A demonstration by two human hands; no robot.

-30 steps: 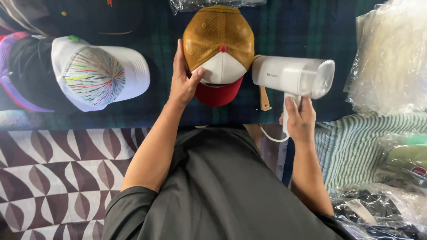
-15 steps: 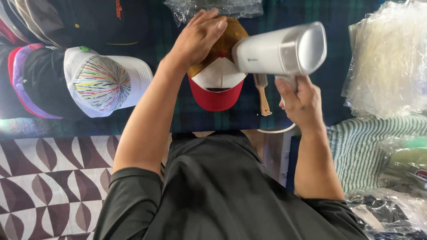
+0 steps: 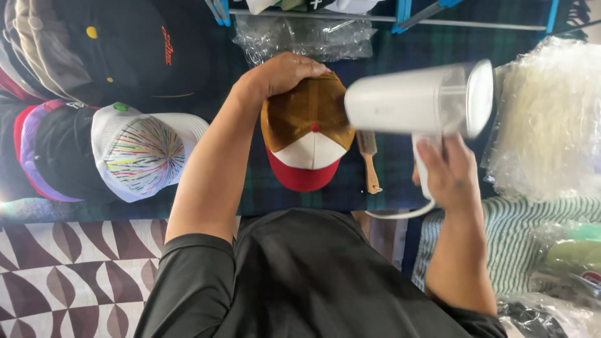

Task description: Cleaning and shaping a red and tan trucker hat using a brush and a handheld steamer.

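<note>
1. I see the left hand [image 3: 285,74] cupped over the back of the mustard mesh cap [image 3: 307,128], fingers pressed on its crown; cap sits near the worktop's [image 3: 388,47] front edge, red brim toward me.
2. Right hand [image 3: 447,175] clenched round the handle of the white steamer [image 3: 416,100]; nozzle hangs just beside the cap's right side.
3. Judging progress: cap steadied, steamer raised; steaming looks barely begun; white cap w/ coloured streaks [image 3: 147,153] waits at the left edge.

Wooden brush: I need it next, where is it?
The wooden brush lies on the plaid cloth, right of the red-brimmed cap, below the white steamer.
</note>
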